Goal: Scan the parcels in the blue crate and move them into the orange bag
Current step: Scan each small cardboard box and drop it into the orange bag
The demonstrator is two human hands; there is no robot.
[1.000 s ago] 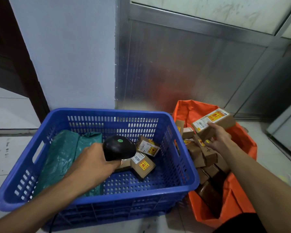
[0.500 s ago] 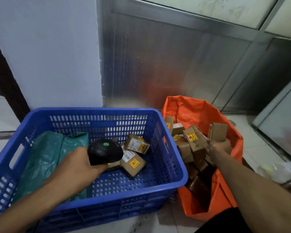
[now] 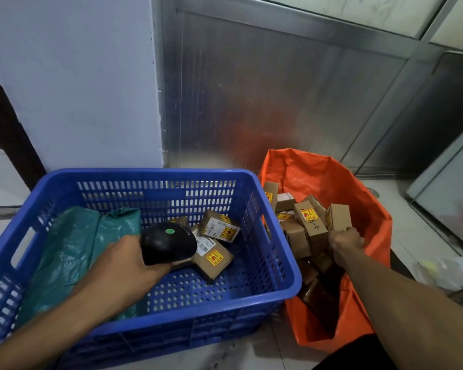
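The blue crate [image 3: 145, 174] sits on the floor at the left. In it lie a green plastic mailer [image 3: 72, 244] and about three small cardboard parcels [image 3: 219, 227] with yellow stickers, one [image 3: 213, 261] just under the scanner. My left hand [image 3: 126, 263] hovers over the crate, gripping a black barcode scanner [image 3: 166, 241]. The orange bag [image 3: 305, 172] stands open to the right, filled with several brown parcels [image 3: 310, 222]. My right hand [image 3: 345, 241] is down inside the bag, fingers curled at the base of an upright parcel [image 3: 340, 216].
A white wall [image 3: 78, 89] and metal panels [image 3: 265, 102] rise right behind the crate and bag. A crumpled clear plastic bag [image 3: 449, 271] lies on the tiled floor at the far right. A dark doorway [image 3: 0, 124] is at the left.
My right hand has carried the parcel from above the orange bag down into it, turning it upright among the other boxes. My left hand with the scanner has stayed over the crate.
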